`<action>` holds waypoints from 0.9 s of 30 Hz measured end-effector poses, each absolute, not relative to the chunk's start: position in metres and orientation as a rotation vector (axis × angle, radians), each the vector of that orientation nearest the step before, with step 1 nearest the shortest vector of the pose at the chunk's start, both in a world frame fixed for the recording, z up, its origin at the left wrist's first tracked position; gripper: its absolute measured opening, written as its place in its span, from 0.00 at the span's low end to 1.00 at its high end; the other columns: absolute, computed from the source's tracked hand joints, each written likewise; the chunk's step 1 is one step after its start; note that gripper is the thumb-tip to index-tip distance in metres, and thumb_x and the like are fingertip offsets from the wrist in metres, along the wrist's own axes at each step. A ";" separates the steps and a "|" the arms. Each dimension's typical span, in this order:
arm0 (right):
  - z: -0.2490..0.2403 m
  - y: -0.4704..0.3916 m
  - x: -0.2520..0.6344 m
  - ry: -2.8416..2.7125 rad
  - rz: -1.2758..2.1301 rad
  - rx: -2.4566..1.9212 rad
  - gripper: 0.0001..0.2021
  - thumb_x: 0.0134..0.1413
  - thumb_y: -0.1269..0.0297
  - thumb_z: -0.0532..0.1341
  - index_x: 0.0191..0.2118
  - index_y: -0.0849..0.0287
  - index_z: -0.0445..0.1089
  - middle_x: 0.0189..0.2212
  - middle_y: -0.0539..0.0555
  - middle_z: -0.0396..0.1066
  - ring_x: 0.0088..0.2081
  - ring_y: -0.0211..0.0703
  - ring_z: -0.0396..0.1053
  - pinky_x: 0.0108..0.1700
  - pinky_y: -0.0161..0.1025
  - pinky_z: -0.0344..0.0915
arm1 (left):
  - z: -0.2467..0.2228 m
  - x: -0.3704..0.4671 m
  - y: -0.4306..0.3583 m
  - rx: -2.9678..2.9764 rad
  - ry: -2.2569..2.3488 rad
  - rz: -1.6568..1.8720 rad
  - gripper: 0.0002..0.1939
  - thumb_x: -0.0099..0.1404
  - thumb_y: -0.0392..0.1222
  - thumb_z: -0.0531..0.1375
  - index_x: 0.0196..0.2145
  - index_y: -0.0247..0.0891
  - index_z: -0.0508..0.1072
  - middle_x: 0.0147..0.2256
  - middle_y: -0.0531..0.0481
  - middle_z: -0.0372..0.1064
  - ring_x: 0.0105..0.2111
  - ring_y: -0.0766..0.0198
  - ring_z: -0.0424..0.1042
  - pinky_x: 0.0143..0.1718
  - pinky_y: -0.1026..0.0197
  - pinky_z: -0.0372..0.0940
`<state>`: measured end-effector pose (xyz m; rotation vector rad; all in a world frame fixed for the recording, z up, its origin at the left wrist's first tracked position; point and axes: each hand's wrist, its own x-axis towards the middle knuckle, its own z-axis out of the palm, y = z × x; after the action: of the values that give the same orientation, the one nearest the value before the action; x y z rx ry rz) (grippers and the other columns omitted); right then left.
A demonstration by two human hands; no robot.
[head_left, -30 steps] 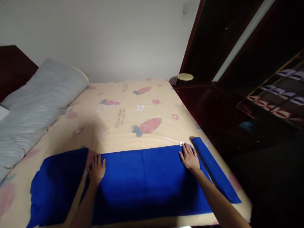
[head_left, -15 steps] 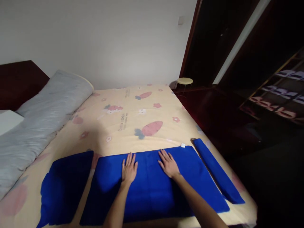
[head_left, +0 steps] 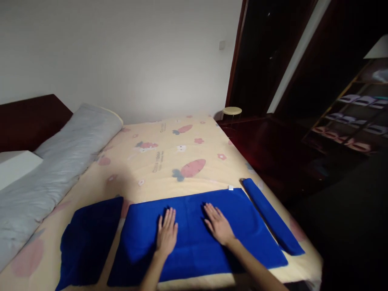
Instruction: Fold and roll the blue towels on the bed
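Observation:
A blue cloth lies spread flat near the front of the bed, a white tag at its far edge. Over its left half is my left hand, fingers stretched out and palm down. My right hand is over the right half, fingers also extended. Shadows show under both hands; whether they touch the cloth I cannot tell. To the left lies another piece of blue cloth, partly in shadow. A narrow rolled or folded blue cloth lies along the right side.
The bed has a cream sheet with carrots and flowers. A grey pillow and a white box-like object are at the left. Beyond the bed's right side stand a round stool and a rack of slippers.
Both hands have drawn back from the cloth's far edge toward me. The cloths stay in place, while the camera view has shifted slightly.

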<state>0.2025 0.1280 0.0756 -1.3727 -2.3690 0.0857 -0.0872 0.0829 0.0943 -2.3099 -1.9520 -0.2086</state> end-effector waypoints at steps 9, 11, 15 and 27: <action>0.058 0.077 0.164 -2.404 0.164 -1.388 0.27 0.69 0.54 0.45 0.68 0.58 0.48 0.67 0.56 0.48 0.68 0.47 0.48 0.66 0.50 0.51 | 0.068 -0.021 0.044 -2.308 -2.029 -0.284 0.27 0.72 0.46 0.41 0.67 0.45 0.43 0.67 0.51 0.48 0.67 0.62 0.49 0.66 0.48 0.50; 0.057 0.075 0.192 -2.366 0.149 -1.467 0.28 0.68 0.51 0.45 0.68 0.55 0.49 0.68 0.54 0.48 0.68 0.47 0.48 0.66 0.50 0.51 | 0.068 -0.045 0.036 -2.255 -2.084 -0.261 0.27 0.72 0.48 0.40 0.67 0.47 0.46 0.67 0.51 0.49 0.67 0.61 0.50 0.65 0.48 0.50; 0.046 0.068 0.253 -2.145 0.059 -1.767 0.30 0.66 0.46 0.43 0.67 0.56 0.53 0.67 0.55 0.50 0.68 0.49 0.48 0.66 0.53 0.48 | 0.062 -0.111 0.022 -1.879 -2.404 -0.248 0.29 0.71 0.52 0.38 0.66 0.44 0.52 0.67 0.48 0.49 0.67 0.58 0.49 0.65 0.44 0.48; 0.009 0.052 0.313 -1.600 -0.121 -2.030 0.39 0.58 0.42 0.36 0.62 0.62 0.63 0.62 0.63 0.60 0.64 0.59 0.55 0.63 0.60 0.52 | 0.058 -0.226 -0.005 -1.118 -2.804 -0.445 0.32 0.67 0.53 0.38 0.67 0.51 0.47 0.63 0.47 0.60 0.63 0.55 0.59 0.59 0.42 0.58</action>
<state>0.3130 0.0521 0.0087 -2.0298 -1.5995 -0.1207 -0.2263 -0.0049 0.0577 -1.1180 -2.8040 -0.4452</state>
